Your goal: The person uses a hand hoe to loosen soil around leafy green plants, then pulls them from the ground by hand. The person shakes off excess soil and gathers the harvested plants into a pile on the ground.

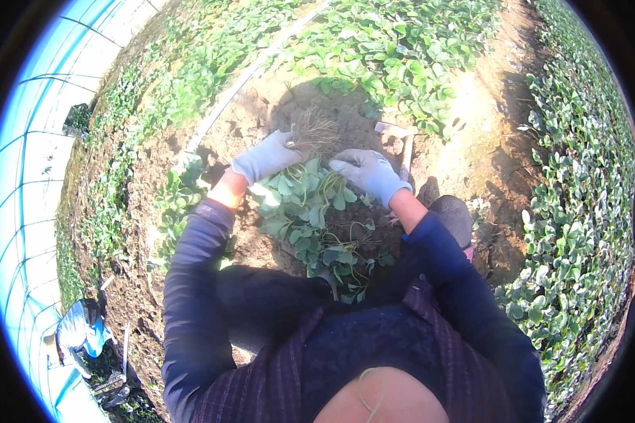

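My left hand (271, 156), in a pale knit glove, grips a bundle of leafy plants (309, 195), which look like strawberry seedlings. Their bare brown roots (315, 129) point away from me, and the leaves hang towards my lap. On the bundle's other side, my gloved right hand (368, 172) has its bent fingers at the stems just below the roots; whether it grips any is unclear. More loose seedlings (344, 259) lie on the soil between my legs. Just beyond my right hand is a short-handled hand hoe (406, 153) on the ground.
Dense green plants (391, 47) grow ahead, and another bed (577, 238) runs along the right past a dirt path (497, 121). A pale pipe or strip (243, 79) crosses the left side. At lower left, another person (79, 333) bends near a dark crate (108, 383).
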The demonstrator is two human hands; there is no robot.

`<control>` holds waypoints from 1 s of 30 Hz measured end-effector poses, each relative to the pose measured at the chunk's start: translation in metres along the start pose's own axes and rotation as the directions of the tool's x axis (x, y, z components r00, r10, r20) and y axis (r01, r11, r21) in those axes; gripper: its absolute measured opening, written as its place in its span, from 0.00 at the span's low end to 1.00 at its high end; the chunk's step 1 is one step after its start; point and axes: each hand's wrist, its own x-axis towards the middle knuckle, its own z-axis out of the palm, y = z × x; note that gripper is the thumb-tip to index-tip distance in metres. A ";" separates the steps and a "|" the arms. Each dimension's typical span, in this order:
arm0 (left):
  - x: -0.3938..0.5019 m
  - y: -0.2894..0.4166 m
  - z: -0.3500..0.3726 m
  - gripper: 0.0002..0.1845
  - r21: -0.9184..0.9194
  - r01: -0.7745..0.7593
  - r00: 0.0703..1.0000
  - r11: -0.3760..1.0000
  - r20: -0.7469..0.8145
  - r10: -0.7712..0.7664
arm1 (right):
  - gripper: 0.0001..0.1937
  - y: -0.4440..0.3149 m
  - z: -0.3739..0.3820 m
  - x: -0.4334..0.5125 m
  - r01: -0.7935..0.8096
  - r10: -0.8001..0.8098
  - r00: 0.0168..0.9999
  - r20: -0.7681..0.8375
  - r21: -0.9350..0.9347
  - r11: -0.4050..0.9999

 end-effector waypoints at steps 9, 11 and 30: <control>0.000 0.020 0.007 0.21 0.084 0.003 0.995 0.996 0.097 -0.011 | 0.26 -0.006 0.005 0.011 -0.038 0.044 0.989 0.144 -0.048 0.998; -0.007 0.025 -0.006 0.20 0.077 0.033 0.992 0.996 0.119 -0.043 | 0.26 0.001 0.000 0.010 -0.088 0.113 0.985 0.130 -0.189 0.978; -0.001 0.051 0.012 0.26 0.205 -0.035 0.999 0.978 -0.023 0.041 | 0.21 0.044 -0.016 0.007 0.064 -0.413 0.870 0.270 0.768 0.637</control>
